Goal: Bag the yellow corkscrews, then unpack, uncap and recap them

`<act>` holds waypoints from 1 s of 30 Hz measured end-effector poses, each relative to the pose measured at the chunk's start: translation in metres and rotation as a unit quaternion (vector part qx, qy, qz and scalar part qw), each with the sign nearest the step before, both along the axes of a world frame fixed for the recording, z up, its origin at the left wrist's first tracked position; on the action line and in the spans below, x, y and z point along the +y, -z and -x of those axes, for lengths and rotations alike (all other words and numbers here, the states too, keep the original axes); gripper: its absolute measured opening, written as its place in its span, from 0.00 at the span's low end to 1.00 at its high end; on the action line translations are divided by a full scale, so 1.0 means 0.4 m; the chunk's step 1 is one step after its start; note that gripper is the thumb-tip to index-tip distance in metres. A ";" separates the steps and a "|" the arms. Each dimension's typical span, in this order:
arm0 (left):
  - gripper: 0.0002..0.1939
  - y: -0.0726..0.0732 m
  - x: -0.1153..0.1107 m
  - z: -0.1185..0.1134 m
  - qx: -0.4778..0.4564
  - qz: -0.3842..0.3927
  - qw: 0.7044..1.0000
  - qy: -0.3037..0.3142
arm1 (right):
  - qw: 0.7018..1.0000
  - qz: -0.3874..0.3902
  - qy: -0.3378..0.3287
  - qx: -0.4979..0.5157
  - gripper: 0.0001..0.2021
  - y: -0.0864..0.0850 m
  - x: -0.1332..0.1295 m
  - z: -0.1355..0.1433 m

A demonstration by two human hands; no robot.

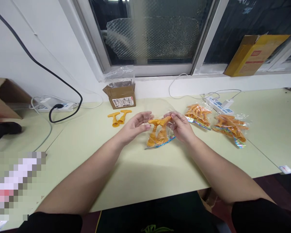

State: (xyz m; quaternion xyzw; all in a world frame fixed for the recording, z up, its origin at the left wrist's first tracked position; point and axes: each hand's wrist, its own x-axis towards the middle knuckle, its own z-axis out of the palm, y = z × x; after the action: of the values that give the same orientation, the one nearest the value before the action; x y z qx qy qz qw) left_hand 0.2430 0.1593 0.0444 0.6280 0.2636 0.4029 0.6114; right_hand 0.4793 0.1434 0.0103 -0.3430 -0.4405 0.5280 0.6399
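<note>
A clear plastic bag (163, 142) with a coloured strip along its lower edge stands in front of me. Inside it are yellow-orange T-shaped plastic pieces (162, 134) with flared ends. My right hand (181, 127) pinches the bag's upper right side between thumb and fingers. At the left side is my left hand (136, 126), fingers and thumb apart, its tips touching or just beside the clear film. Two loose T-shaped pieces (118, 118) lie on the table beyond my left hand.
Two filled bags (199, 115) (231, 127) lie to the right by a power strip (218, 105). A small cardboard box (122, 97) stands against the wall. A black cable (80, 100) loops at left near another power strip (63, 107). A yellow carton (254, 56) leans on the window.
</note>
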 end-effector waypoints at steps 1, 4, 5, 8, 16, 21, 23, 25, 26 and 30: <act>0.30 0.013 -0.004 -0.008 0.018 0.009 0.999 0.028 | 1.000 0.002 0.010 0.003 0.18 0.002 0.000 0.003; 0.29 0.051 -0.019 -0.038 0.047 0.033 0.996 0.066 | 0.999 -0.010 0.027 -0.016 0.17 0.009 -0.004 0.013; 0.27 0.062 -0.024 -0.047 0.047 0.039 0.996 0.058 | 0.999 -0.016 0.026 -0.031 0.17 0.010 -0.006 0.015; 0.20 0.079 -0.029 -0.062 0.040 0.056 0.997 0.023 | 0.997 -0.034 0.006 -0.067 0.16 0.012 -0.014 0.016; 0.21 0.080 -0.015 -0.050 0.018 0.039 0.999 0.020 | 0.979 -0.031 -0.152 -0.131 0.24 0.008 -0.014 -0.010; 0.28 0.062 -0.023 -0.042 0.009 0.026 0.999 0.034 | 0.984 -0.058 -0.111 -0.125 0.18 0.006 -0.017 -0.001; 0.28 0.052 -0.027 -0.041 -0.004 0.018 1.000 0.024 | 0.983 -0.074 -0.094 -0.140 0.18 0.007 -0.022 0.003; 0.25 0.042 -0.029 -0.041 -0.003 0.008 1.000 0.003 | 0.978 -0.091 -0.090 -0.162 0.18 0.009 -0.027 0.003; 0.24 0.038 -0.030 -0.041 0.005 0.002 1.000 -0.012 | 0.975 -0.098 -0.092 -0.174 0.18 0.010 -0.029 0.001; 0.21 0.027 -0.031 -0.040 0.031 -0.007 0.998 -0.046 | 0.960 -0.131 -0.122 -0.215 0.17 0.007 -0.029 -0.017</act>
State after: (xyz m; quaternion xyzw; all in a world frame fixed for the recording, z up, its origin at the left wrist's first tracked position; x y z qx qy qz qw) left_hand 0.2588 0.1471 0.0337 0.6316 0.3086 0.4125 0.5794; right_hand 0.4860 0.1317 0.0074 -0.3050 -0.6717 0.4533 0.5003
